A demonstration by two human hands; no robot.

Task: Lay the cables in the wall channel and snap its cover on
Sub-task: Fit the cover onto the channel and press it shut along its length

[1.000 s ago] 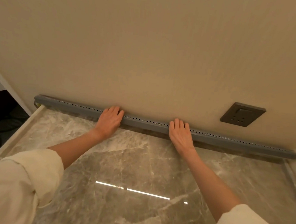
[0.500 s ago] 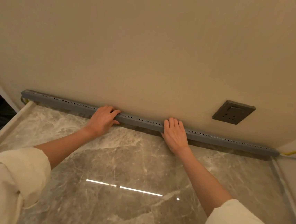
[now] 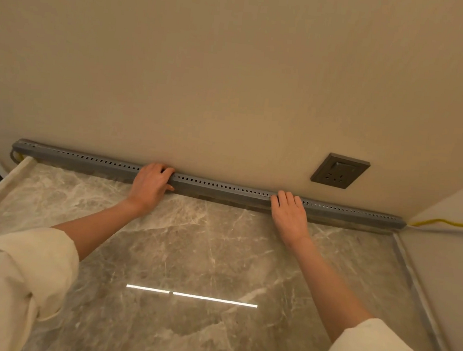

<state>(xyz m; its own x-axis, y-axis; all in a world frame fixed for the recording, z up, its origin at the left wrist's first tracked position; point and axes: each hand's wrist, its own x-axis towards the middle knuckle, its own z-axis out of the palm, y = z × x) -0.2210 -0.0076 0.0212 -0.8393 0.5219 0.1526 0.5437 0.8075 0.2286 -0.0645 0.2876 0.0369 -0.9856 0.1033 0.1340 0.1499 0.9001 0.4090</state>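
Pressing the cover onto the channel

I have both hands on the grey channel [image 3: 223, 190], which runs along the foot of the wall [image 3: 234, 76] where it meets the marble floor [image 3: 202, 257]. My left hand [image 3: 150, 184] has its fingers curled over the top edge and the thumb against the front face, gripping it. My right hand [image 3: 289, 212] lies flat, fingers straight and together, pressing on it. A yellow cable [image 3: 446, 223] leaves the right end; a loop of cable shows at the left end. I cannot tell whether the cover is seated along its full length.

Judgement: the cables appear laid, and the snapping-on step is in hand. The next move calls for firm pressure worked outward toward both ends, keeping the cables clear of the clip edge. The socket [image 3: 339, 171] sits above, well apart.
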